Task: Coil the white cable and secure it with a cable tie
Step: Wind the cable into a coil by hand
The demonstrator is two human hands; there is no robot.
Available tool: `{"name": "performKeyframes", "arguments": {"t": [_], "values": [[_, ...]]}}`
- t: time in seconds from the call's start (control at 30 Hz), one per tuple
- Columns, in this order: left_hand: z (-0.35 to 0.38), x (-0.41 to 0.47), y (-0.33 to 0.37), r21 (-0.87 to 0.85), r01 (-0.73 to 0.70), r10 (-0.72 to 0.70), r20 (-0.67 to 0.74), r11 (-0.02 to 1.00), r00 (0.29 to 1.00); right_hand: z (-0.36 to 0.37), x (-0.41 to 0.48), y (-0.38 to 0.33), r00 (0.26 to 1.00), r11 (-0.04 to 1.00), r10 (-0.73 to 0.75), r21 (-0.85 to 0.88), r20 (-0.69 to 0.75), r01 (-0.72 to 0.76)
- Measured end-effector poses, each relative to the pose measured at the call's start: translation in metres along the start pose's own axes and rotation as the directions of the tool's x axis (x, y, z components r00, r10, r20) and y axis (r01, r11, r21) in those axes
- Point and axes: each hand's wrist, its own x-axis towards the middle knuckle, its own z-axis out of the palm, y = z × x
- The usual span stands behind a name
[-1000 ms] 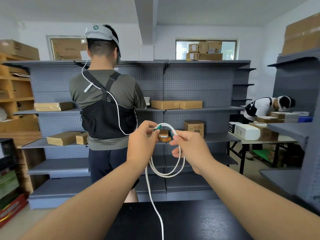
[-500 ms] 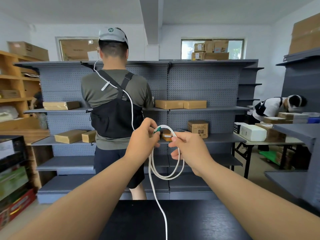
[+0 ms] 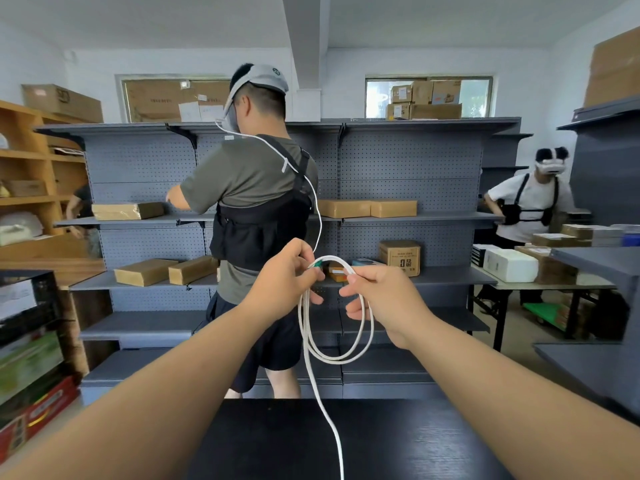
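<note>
Cable [image 3: 334,355] held as a hanging coil at frame centre, both hands pinching its top.

The loops hang free in open air between the forearms, above the black table [image 3: 398,445]; a loose tail drops past the table's far edge to the bottom of the frame. The left hand [image 3: 287,282] is closed on the coil's top beside a green tip [image 3: 317,264]; the right hand [image 3: 384,299] pinches the arch just right of it. Behind, grey shelves [image 3: 408,220] hold boxes, and a person [image 3: 256,209] stands with back turned.
</note>
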Motion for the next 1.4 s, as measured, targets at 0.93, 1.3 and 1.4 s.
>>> {"name": "performKeyframes", "arguments": {"t": [0.93, 1.3, 1.4], "values": [[0.017, 0.01, -0.003, -0.837, 0.203, -0.297, 0.051, 0.508, 0.954, 0.01, 0.016, 0.014, 0.988, 0.995, -0.095, -0.048, -0.122, 0.09], [0.018, 0.011, -0.001, -0.827, 0.247, -0.257, 0.129, 0.505, 0.958, 0.001, 0.02, 0.023, 0.987, 0.983, -0.112, -0.159, -0.117, 0.093], [0.021, 0.011, -0.001, -0.814, 0.236, -0.243, 0.121, 0.53, 0.962, -0.001, 0.019, 0.025, 0.986, 0.977, -0.119, -0.19, -0.117, 0.095]]}}
